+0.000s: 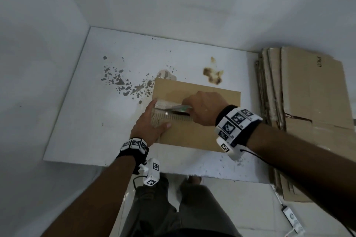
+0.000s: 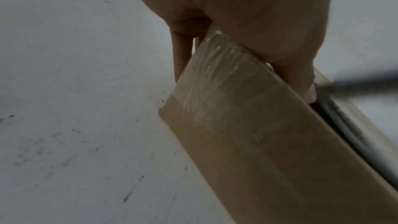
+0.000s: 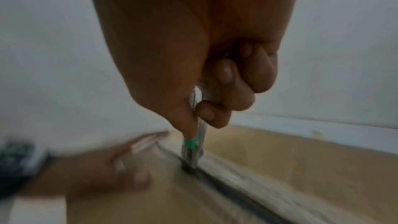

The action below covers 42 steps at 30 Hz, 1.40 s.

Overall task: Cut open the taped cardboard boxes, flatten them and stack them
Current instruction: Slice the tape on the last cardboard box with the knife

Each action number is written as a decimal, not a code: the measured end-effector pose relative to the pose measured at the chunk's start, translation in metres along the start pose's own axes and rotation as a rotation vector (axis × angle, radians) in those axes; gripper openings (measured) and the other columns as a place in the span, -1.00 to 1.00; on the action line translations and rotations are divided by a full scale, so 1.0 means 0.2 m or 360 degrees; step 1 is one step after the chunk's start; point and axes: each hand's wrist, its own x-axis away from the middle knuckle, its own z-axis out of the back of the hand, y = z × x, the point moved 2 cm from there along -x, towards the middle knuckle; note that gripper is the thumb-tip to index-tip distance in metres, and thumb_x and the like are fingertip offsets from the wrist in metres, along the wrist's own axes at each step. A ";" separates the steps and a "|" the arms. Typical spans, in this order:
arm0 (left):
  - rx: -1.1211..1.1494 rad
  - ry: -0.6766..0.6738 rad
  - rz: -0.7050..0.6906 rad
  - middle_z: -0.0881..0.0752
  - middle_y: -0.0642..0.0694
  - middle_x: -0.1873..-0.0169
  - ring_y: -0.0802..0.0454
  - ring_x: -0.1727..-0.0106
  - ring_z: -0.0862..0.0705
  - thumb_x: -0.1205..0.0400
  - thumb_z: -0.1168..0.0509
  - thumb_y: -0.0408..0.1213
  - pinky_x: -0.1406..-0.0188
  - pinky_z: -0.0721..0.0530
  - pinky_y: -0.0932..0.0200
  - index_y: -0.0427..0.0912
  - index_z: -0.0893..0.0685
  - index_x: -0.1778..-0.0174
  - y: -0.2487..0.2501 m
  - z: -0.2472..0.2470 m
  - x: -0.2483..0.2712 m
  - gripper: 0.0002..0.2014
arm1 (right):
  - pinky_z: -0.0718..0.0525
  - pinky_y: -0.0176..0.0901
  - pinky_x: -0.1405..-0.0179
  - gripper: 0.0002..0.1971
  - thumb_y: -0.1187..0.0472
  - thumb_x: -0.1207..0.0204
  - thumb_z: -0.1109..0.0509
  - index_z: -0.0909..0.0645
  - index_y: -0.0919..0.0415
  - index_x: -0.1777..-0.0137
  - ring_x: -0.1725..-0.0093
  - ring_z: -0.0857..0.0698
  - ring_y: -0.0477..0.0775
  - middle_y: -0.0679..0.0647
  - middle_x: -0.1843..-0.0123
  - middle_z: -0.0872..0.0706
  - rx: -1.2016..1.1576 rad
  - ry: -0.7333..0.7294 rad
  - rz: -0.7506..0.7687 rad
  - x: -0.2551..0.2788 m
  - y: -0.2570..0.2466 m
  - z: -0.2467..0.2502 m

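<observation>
Blade depth matters: right hand (image 1: 206, 109), clenched round the knife (image 1: 180, 109), should run shallow along the cardboard box (image 1: 202, 136)'s taped seam (image 1: 173, 116) (box mid-table, flattened stack (image 1: 308, 86) at 3 o'clock). Left hand (image 1: 148, 125) clasps its 9 o'clock end; keep that thumb off the line.

The brown taped box (image 1: 200, 136) sits near the flattened boxes (image 1: 308, 86), its top seam seemingly slit open.

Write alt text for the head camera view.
The right hand holds a utility knife in the taped seam of a cardboard box on a stained white table, while the left hand grips the box's end. Flattened cardboard is stacked at right.
</observation>
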 end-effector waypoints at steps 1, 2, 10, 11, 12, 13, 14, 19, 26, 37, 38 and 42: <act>-0.0032 -0.0001 0.0006 -0.58 0.07 -0.52 -0.09 -0.43 -0.63 -0.44 -0.58 0.22 -0.40 -0.64 -0.24 0.58 -0.02 -0.64 0.01 0.00 0.00 0.00 | -0.64 -0.03 0.21 -0.73 0.16 -0.66 -0.26 -0.69 0.03 -0.28 0.17 -0.69 0.17 0.07 -0.01 -0.76 0.0059 -0.0050 -0.0027 0.01 0.01 -0.03; -0.0071 -0.0003 0.0007 -0.56 0.04 -0.55 -0.11 -0.45 -0.62 -0.44 -0.57 0.23 -0.41 -0.63 -0.25 0.58 0.00 -0.64 0.01 -0.01 0.01 0.01 | -0.67 -0.03 0.21 -0.71 0.17 -0.67 -0.25 -0.68 0.05 -0.31 0.14 -0.73 0.19 0.09 -0.03 -0.76 0.0106 -0.0121 -0.0048 0.02 0.02 -0.07; -0.0229 0.0068 0.0022 -0.39 0.00 -0.68 -0.25 -0.55 -0.52 -0.50 -0.53 0.20 -0.49 -0.53 -0.27 0.56 0.07 -0.68 0.03 -0.04 0.02 0.02 | -0.64 -0.04 0.06 -0.64 0.14 -0.65 -0.20 -0.65 -0.03 -0.38 -0.07 -0.75 0.20 0.10 -0.18 -0.74 0.0015 -0.0233 -0.0238 0.34 0.47 -0.19; -0.0241 0.0067 0.0010 -0.34 0.00 -0.70 -0.25 -0.57 -0.50 -0.52 -0.53 0.17 -0.51 -0.51 -0.23 0.54 0.08 -0.69 0.04 -0.05 0.03 0.02 | -0.66 -0.04 0.03 -0.63 0.14 -0.65 -0.19 -0.64 -0.06 -0.40 -0.09 -0.75 0.20 0.09 -0.20 -0.74 -0.0002 -0.0287 -0.0260 0.40 0.54 -0.21; -0.0261 0.0076 0.0000 -0.33 -0.01 -0.71 -0.25 -0.58 -0.49 -0.52 -0.53 0.17 -0.50 -0.50 -0.22 0.53 0.09 -0.69 0.04 -0.05 0.03 0.02 | -0.68 -0.04 0.02 -0.63 0.12 -0.64 -0.19 -0.64 -0.10 -0.38 -0.08 -0.75 0.20 0.07 -0.19 -0.75 -0.0012 -0.0280 -0.0287 0.44 0.61 -0.20; -0.0283 0.0088 0.0001 -0.35 -0.04 -0.70 -0.27 -0.57 -0.50 -0.52 -0.52 0.19 -0.48 -0.51 -0.24 0.54 0.10 -0.69 0.04 -0.05 0.03 0.02 | -0.71 -0.04 0.04 -0.64 0.09 -0.62 -0.21 -0.66 -0.15 -0.34 -0.05 -0.76 0.19 0.05 -0.13 -0.78 -0.0029 -0.0218 -0.0315 0.49 0.68 -0.19; -0.0303 0.0102 0.0023 -0.39 -0.10 -0.68 -0.30 -0.56 -0.51 -0.49 -0.52 0.24 -0.47 -0.53 -0.28 0.56 0.11 -0.68 0.03 -0.05 0.03 0.03 | -0.72 -0.04 0.08 -0.66 0.06 -0.61 -0.21 -0.68 -0.19 -0.29 0.00 -0.76 0.17 0.02 -0.07 -0.79 -0.0040 -0.0164 -0.0352 0.53 0.73 -0.17; -0.0910 0.0391 0.0108 -0.17 -0.27 -0.71 -0.44 -0.62 -0.27 -0.49 -0.44 0.30 -0.52 -0.31 -0.46 0.28 -0.07 -0.76 0.09 -0.06 0.04 -0.03 | -0.64 -0.09 0.25 -0.73 -0.01 -0.59 -0.23 -0.71 0.02 -0.11 0.20 -0.71 0.16 0.02 0.20 -0.69 0.0036 -0.0150 -0.0391 0.63 0.79 -0.21; -0.1050 -0.0015 -0.0828 -0.66 -0.15 -0.21 -0.26 -0.26 -0.61 -0.58 -0.21 0.16 -0.28 -0.47 -0.12 -0.16 -0.66 -0.24 0.56 -0.77 0.10 -0.49 | -0.47 -0.08 0.30 -0.62 0.12 -0.60 -0.23 -0.51 0.00 -0.42 0.11 -0.72 0.26 0.16 -0.02 -0.74 -0.0062 -0.0009 -0.0224 0.63 0.77 -0.31; -0.1356 0.0074 -0.0823 -0.56 -0.06 -0.28 -0.15 -0.34 -0.51 -0.52 -0.13 0.47 -0.50 -0.30 -0.29 -0.08 -0.60 -0.37 0.48 -0.85 0.06 -0.25 | -0.74 0.05 -0.12 -0.64 0.02 -0.65 -0.30 -0.66 -0.17 -0.41 -0.18 -0.75 0.16 0.03 -0.26 -0.77 -0.0462 0.0223 -0.0377 0.67 1.02 -0.37; -0.1343 0.0097 -0.0835 -0.56 -0.06 -0.27 -0.14 -0.33 -0.51 -0.52 -0.15 0.47 -0.51 -0.29 -0.28 -0.08 -0.60 -0.34 0.48 -0.84 0.07 -0.27 | -0.73 0.04 -0.14 -0.64 0.03 -0.65 -0.30 -0.66 -0.18 -0.42 -0.20 -0.75 0.16 0.02 -0.27 -0.77 -0.0469 0.0243 -0.0377 0.68 1.05 -0.37; -0.1278 0.0137 -0.0894 -0.57 -0.04 -0.24 -0.12 -0.31 -0.52 -0.50 -0.21 0.44 -0.50 -0.32 -0.21 -0.09 -0.61 -0.28 0.49 -0.85 0.07 -0.30 | -0.68 0.04 -0.09 -0.62 0.10 -0.68 -0.29 -0.63 -0.20 -0.45 -0.20 -0.70 0.18 0.05 -0.20 -0.77 -0.0397 0.0374 -0.0303 0.72 1.04 -0.39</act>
